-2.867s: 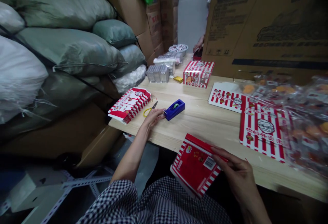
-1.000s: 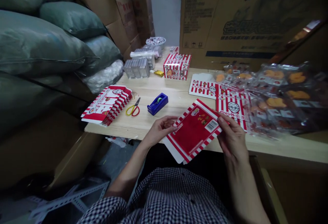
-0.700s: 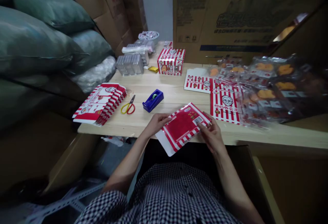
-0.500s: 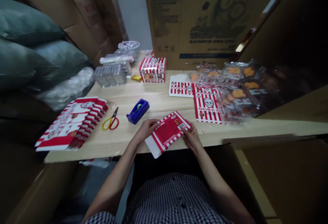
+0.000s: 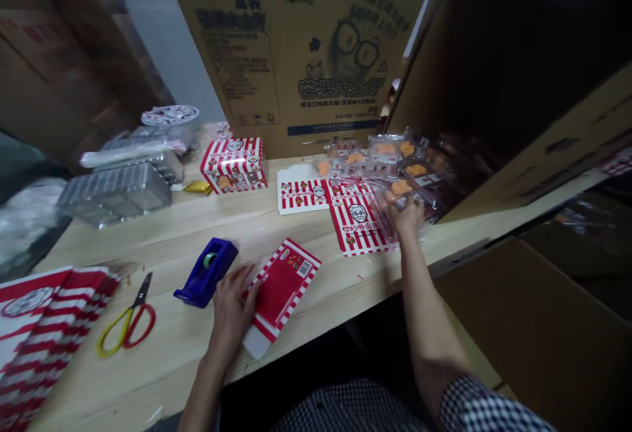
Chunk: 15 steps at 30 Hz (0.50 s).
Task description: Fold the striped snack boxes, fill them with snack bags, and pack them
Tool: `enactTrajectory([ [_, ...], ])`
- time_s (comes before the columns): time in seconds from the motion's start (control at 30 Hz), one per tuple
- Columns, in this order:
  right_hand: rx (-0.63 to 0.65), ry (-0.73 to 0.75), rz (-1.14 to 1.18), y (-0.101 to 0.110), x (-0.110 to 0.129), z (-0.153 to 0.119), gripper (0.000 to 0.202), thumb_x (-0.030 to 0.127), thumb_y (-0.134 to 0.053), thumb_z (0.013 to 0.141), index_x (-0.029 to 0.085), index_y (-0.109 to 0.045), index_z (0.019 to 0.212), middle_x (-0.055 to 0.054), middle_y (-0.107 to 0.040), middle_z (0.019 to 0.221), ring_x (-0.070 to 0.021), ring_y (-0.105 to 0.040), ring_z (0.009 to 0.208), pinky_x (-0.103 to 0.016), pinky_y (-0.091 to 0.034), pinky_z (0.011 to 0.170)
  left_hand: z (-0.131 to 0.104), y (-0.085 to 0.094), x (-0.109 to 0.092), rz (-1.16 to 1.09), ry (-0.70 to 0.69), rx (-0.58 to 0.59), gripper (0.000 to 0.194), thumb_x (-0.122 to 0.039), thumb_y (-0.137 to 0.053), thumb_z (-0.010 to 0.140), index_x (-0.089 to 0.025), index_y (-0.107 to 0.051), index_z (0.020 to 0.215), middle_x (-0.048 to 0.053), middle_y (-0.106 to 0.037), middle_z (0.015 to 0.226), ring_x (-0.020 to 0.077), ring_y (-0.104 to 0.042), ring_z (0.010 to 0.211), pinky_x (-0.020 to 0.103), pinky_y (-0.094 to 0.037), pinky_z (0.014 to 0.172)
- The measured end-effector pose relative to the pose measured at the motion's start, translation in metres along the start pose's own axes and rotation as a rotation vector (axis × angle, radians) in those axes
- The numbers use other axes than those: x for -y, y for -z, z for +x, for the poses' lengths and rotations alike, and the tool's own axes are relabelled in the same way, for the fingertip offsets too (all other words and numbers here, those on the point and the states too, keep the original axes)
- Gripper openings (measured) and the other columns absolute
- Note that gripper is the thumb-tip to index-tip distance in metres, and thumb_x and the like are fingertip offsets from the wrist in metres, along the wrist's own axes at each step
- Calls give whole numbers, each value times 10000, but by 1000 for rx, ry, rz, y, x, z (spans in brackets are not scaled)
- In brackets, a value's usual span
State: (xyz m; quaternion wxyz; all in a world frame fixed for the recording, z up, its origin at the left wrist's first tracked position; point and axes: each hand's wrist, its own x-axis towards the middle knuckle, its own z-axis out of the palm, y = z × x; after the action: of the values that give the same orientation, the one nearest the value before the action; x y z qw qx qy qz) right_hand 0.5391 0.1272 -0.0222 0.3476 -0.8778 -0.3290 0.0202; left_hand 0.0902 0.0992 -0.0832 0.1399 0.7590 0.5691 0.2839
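Note:
A flat red carton (image 5: 281,290) with white-striped edges and a white end flap lies slanted on the table. My left hand (image 5: 233,303) is at its left edge, thumb over the printed face, fingers along the side. Farther right, my right hand (image 5: 409,216) reaches onto a heap of clear-wrapped snack packets (image 5: 385,149) with orange pieces inside. Its fingers look apart and touch a packet at the near side; the fingertips are partly lost against the shiny wrap. Striped flat cartons (image 5: 358,221) lie partly under the heap, just left of that hand.
Left of my left hand stand a blue tape dispenser (image 5: 207,272) and scissors (image 5: 129,321) with yellow and red handles. Stacked striped cartons (image 5: 49,326) fill the near left. Behind are a formed striped box (image 5: 234,165), clear plastic trays (image 5: 116,191) and a large cardboard box (image 5: 306,56).
My right hand has let go of the red carton and moved right to the packets. The carton, with my left hand on it, has been lowered to the table. The view has swung right.

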Motion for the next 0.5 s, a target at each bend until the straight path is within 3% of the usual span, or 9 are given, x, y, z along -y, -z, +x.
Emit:
enactTrajectory([
  [0.1,37,-113,-172,6,-13,26,488,326,-678,889,112,-564,1313,-212,-515,1392,-348,-478,1313,-559,-374,1090,0,0,0,-59,-59,-3,453,-489,-477,939,-187,-664,1222,140,-614,1305,310,-557,1225,516,-425,1064],
  [0.2,99,-108,-267,15,-27,33,324,360,-644,943,139,-634,1179,-107,-640,1240,-250,-625,1131,-481,-501,985,-3,5,0,-110,-71,-2,439,-515,-488,930,-207,-696,1162,130,-644,1267,304,-601,1173,512,-460,1037],
  [0.27,102,-73,-310,29,-34,34,288,356,-645,948,126,-660,1120,-96,-683,1158,-227,-665,1055,-455,-528,948,-6,10,-1,-146,-69,-4,444,-534,-501,918,-210,-711,1137,127,-660,1248,304,-622,1139,505,-482,1015],
  [0.43,37,124,-323,92,-32,25,217,201,-615,939,37,-740,1006,-270,-732,1011,-340,-705,1026,-421,-502,879,-13,29,-20,-224,-51,-16,386,-485,-542,910,-224,-714,1136,108,-669,1237,292,-619,1157,483,-474,1039],
  [0.5,10,232,-277,119,-23,11,269,229,-569,962,56,-746,1067,-262,-741,1022,-341,-708,1036,-403,-486,867,-16,37,-32,-293,-27,-50,347,-438,-562,913,-208,-715,1123,109,-669,1234,281,-608,1175,476,-444,1074],
])
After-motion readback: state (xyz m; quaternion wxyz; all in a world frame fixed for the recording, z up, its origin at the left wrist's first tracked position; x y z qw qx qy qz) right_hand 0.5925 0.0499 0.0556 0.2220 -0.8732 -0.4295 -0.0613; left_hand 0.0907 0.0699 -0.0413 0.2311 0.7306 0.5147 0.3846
